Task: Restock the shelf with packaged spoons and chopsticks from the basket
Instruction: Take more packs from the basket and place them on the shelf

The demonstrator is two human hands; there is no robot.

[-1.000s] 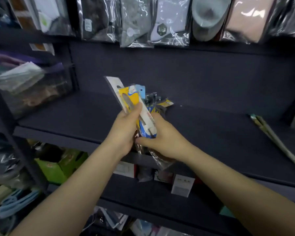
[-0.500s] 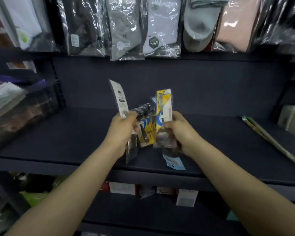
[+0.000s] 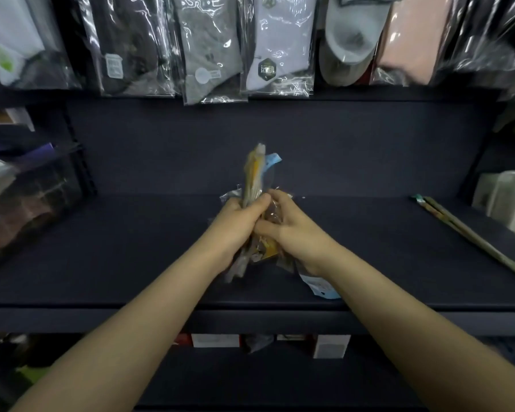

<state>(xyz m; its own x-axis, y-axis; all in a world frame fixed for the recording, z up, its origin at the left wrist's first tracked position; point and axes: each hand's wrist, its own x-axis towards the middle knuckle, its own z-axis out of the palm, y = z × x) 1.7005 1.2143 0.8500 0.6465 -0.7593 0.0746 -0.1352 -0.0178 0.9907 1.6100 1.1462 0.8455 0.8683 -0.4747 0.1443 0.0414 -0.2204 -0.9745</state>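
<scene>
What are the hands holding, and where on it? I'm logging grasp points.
Both the left hand and right hand grip a bunch of clear plastic utensil packets around its middle.

Two bare forearms, no sleeves, watch or rings showing, end in the left hand [image 3: 235, 221] and right hand [image 3: 295, 230], nails short.

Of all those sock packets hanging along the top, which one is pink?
The pink sock packet, second from the right end of the row, beside the pale grey pair. The others hold white, black, grey or dark socks; only this one is pink.
</scene>
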